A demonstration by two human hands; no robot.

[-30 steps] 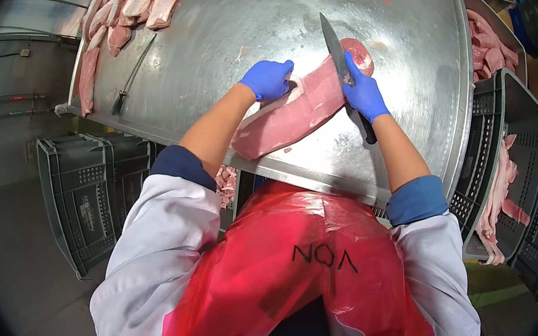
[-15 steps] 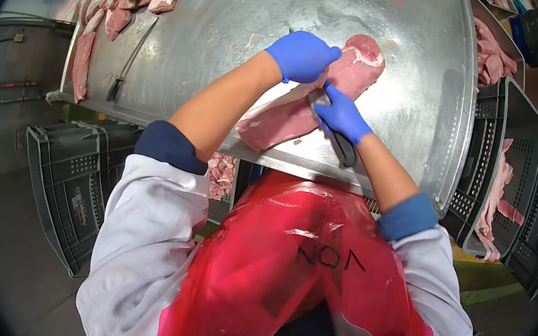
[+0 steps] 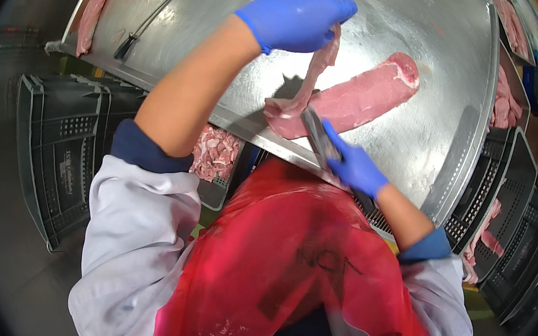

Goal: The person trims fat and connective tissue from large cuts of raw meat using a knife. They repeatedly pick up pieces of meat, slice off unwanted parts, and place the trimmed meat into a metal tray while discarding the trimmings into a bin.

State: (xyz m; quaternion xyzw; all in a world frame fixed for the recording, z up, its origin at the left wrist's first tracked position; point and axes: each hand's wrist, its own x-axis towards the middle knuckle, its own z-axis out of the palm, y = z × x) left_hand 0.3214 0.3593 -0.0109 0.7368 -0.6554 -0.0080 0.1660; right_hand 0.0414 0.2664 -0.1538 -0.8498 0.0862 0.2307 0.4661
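Note:
A long piece of pink pork loin (image 3: 363, 102) lies diagonally on the metal table, its far end toward the right. Raised over the table, my left hand (image 3: 296, 17) is closed on a pale strip of trimming (image 3: 317, 67). That strip hangs down taut and still joins the loin at its near left end. My right hand (image 3: 355, 168), at the near edge of the table, grips a dark-handled knife (image 3: 316, 133). The grey blade points up and left and meets the loin where the strip lifts away. Fingers partly hide the handle.
A sharpening steel (image 3: 152, 18) with a black handle lies at the left, near more pork pieces (image 3: 98, 6). Below the table edge sits a crate of trimmings (image 3: 216, 152). Grey crates stand at left (image 3: 61, 157) and right (image 3: 514, 196); the right one holds pale strips.
My left hand has risen up and left, pulling the strip off the loin's surface. My right hand and the knife have come down toward the loin's near end. The view has shifted.

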